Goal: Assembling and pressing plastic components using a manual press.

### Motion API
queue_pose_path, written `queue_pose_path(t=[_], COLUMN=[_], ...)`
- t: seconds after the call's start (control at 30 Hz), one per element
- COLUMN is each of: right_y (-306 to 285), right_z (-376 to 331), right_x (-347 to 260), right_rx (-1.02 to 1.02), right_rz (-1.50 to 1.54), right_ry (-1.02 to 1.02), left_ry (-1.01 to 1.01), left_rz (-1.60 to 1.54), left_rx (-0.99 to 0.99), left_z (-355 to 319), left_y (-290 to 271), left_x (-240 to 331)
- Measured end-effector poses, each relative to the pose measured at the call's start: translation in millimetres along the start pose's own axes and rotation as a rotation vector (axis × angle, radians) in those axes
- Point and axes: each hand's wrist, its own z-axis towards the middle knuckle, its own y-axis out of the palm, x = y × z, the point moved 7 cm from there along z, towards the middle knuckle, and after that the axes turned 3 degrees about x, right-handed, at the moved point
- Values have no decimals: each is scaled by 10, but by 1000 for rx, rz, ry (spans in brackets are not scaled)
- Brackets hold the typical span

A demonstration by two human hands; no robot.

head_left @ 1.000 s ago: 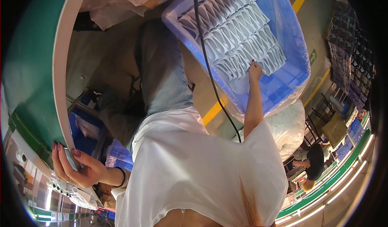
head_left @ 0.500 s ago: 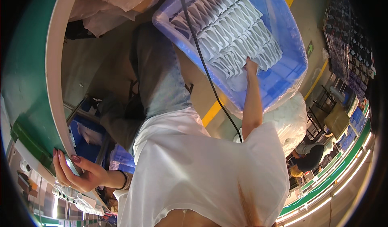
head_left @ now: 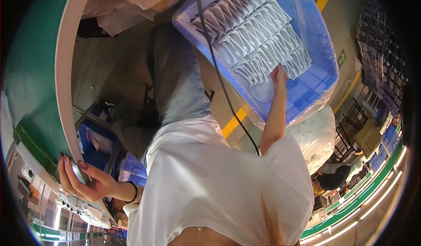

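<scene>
My right hand (head_left: 279,76) reaches into a blue plastic bin (head_left: 319,48) lined with clear film. Its fingers are bent and close together against one of the white curved parts (head_left: 258,29), which stand packed in several rows there. The fingertips are partly hidden among the parts. At the left, my left hand (head_left: 85,182) rests on the pale rim (head_left: 66,92) of a green-topped table (head_left: 33,70), thumb spread from the stretched fingers. I see no loose thing held in it.
A black cable (head_left: 215,62) hangs across the bin's near left side. Film-wrapped white goods (head_left: 316,136) stand beside the bin. Wrapped stacks (head_left: 377,48) rise at the far right. A dark green block (head_left: 33,151) lies on the table by my left hand.
The whole view has shifted slightly, so most things sit a little farther right. My right hand stays at the same row end, its fingers turned slightly. The left hand keeps its place on the rim.
</scene>
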Motion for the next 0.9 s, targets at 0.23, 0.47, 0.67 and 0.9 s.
queue_pose_path(t=[0.23, 0.47, 0.67, 0.9], right_y=[226, 589, 1256, 1227], right_z=[-148, -945, -956, -895], right_x=[-158, -940, -585, -622], right_rx=[196, 351, 210, 204], right_rz=[-585, -1048, -1243, -1259], right_ry=[-405, -782, -1273, -1248], left_ry=[-2, 15, 1, -3], left_rz=[1, 21, 2, -3], left_rx=[2, -4, 4, -6], left_z=[2, 10, 21, -25], left_y=[15, 0, 14, 18], left_x=[12, 9, 29, -20])
